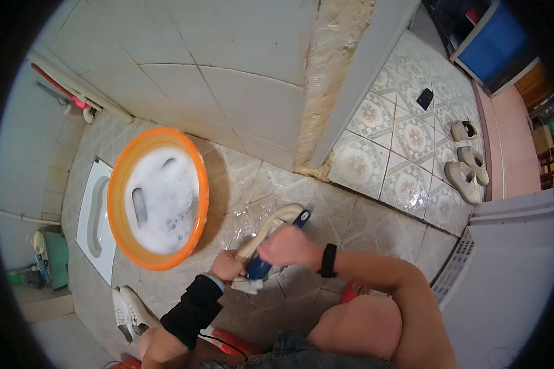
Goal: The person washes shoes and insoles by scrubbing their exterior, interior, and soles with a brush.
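Head view: bare knees (357,326) and dark denim shorts (289,352) lie nearest, with red footwear (228,341) on the wet tiled floor (338,221) beside them. Just beyond, the left hand (226,265), below a black sleeve (194,309), is clenched on one end of a pale shoe (266,232), which it holds low over the floor, in front of the person. The right hand (286,245), with a black wristband (327,261) on its wrist, is closed around a blue brush (258,268) lying against the shoe; the right hand is slightly blurred and hides part of both. Whether the bristles touch the shoe cannot be told.

To the left, near the left arm, a pair of white shoes (132,310) stands on the floor. To the right is a white appliance (505,270) with a button panel (458,261).

Farther forward and left, an orange basin (200,230) holds white foam (166,212), with two dark shapes showing through. Just beside it is a white squat toilet (94,227), and a green container (56,258) stands near the left wall.

Past the doorway, on patterned tiles (406,132), lie a small black object (425,99) and three pale shoes (465,181), near a blue panel (489,52).
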Demonstrator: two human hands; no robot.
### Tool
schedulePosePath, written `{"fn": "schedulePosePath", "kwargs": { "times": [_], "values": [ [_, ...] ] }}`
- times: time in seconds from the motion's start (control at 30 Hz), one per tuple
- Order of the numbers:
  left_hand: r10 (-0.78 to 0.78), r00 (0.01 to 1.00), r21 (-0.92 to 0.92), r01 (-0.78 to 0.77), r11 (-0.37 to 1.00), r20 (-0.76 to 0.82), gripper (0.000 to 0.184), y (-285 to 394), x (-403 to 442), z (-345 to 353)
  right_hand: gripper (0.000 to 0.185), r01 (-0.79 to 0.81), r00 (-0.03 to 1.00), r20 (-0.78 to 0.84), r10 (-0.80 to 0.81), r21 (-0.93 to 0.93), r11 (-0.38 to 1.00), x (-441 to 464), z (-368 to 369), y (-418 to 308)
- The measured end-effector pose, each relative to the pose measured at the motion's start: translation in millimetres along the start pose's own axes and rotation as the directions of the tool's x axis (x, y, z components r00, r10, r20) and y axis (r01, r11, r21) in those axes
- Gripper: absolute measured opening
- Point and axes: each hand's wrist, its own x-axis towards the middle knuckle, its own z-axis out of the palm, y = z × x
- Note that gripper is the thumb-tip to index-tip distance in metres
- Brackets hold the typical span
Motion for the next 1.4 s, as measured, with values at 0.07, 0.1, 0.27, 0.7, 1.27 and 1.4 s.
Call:
{"fn": "schedulePosePath", "kwargs": {
  "times": [0.07,0.1,0.27,0.7,1.27,1.4],
  "values": [
    [-0.033,0.999,0.067,0.031,0.997,0.028,0.036,1,-4,-2,0.015,0.088,0.996,0.003,-0.087,-0.029,0.996,1,8,9],
    [0.038,0.999,0.017,-0.038,0.999,0.014,0.036,-8,-1,1,0.016,0.094,0.996,0.005,-0.094,-0.051,0.994,2,10,21],
    [0.258,0.966,0.091,-0.256,0.962,-0.01,0.034,-12,5,2,0.024,-0.129,0.89,-0.425,0.164,0.11,0.986,-7,28,70],
    [-0.021,0.923,-0.667,0.293,0.685,0.383,0.037,-30,2,-3,0.023,-0.228,0.965,-0.143,0.22,-0.043,0.973,-33,34,83],
    [-0.048,0.916,-0.683,0.331,0.651,0.399,0.042,-35,10,-4,0.017,-0.049,0.964,-0.256,0.079,0.123,0.991,-24,12,6],
    [0.06,0.882,-0.759,0.365,0.54,0.467,0.039,-43,12,4,0.02,-0.182,0.956,-0.248,0.155,-0.089,0.979,-35,35,76]
  ]
}}
